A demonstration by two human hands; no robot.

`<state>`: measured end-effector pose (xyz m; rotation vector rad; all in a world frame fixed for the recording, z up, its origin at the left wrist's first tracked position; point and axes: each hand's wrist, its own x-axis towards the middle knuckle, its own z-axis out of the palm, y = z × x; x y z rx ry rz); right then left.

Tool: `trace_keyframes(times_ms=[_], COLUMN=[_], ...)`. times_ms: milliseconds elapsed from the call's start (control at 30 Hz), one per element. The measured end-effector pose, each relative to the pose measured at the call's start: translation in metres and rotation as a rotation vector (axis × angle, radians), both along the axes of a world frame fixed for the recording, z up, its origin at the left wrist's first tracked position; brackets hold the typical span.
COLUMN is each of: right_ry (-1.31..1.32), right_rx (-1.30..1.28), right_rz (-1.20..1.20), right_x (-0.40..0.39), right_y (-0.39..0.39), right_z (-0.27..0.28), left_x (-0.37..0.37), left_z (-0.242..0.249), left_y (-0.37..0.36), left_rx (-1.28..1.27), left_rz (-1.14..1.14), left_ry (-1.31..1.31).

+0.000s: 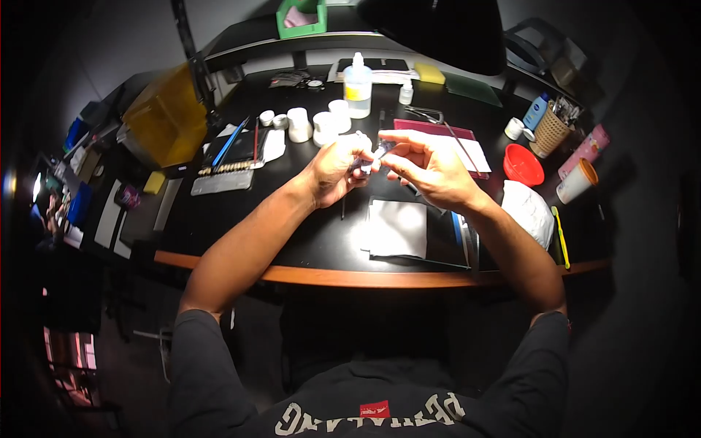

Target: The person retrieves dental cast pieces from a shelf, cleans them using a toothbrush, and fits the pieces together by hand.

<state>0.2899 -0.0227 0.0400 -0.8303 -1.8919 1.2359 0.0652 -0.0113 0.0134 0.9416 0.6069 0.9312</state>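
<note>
Above the middle of the desk, my left hand [337,171] is closed, with its fingers around a small, shiny, bluish-grey piece [382,151]. Its exact kind is too small and too bright to make out. Opposite it, my right hand [432,171] has its thumb and fingertips curled in a pinch at the same piece, and those fingertips hide part of it. Below the hands, a folded white cloth or paper [396,228] lies on the black desktop. Behind them lies a dark red board [437,128] with white paper on it.
A clear squeeze bottle [357,87] and white jars [298,125] stand beyond my hands. Brushes [232,144] lie left. On the right are a red bowl [523,165], a wicker cup [549,137] and a yellow toothbrush [561,237]. A dark lamp shade [442,33] hangs overhead.
</note>
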Motion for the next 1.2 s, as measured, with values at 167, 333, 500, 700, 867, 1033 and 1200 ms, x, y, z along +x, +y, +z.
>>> trace_keyframes(times_ms=[167,333,500,700,867,1033,1200], right_ry=[0.088,0.018,0.058,0.17,0.266,0.29,0.303], right_rx=[0.004,-0.031,-0.071,-0.093,-0.056,-0.035,-0.019], right_rz=[-0.076,-0.037,-0.034,-0.099,-0.178,-0.186,-0.194], right_x=[0.015,0.018,0.017,0.024,0.025,0.023,0.02], right_y=[0.008,0.01,0.0,0.001,-0.002,-0.006,-0.01], right_z=[-0.011,-0.023,-0.026,-0.028,-0.025,-0.031,-0.027], left_x=[0.015,0.015,0.01,0.006,0.006,0.007,0.007], left_z=[-0.006,-0.005,-0.01,-0.007,-0.008,-0.011,-0.008], left_y=[0.007,-0.007,-0.013,-0.011,-0.009,-0.008,-0.011], left_rx=[0.124,0.12,0.173,0.201,0.259,0.255,0.33], left_rz=[-0.041,-0.063,-0.133,-0.025,0.116,0.132,0.093], left_ry=[0.095,0.169,0.234,0.252,0.257,0.257,0.355])
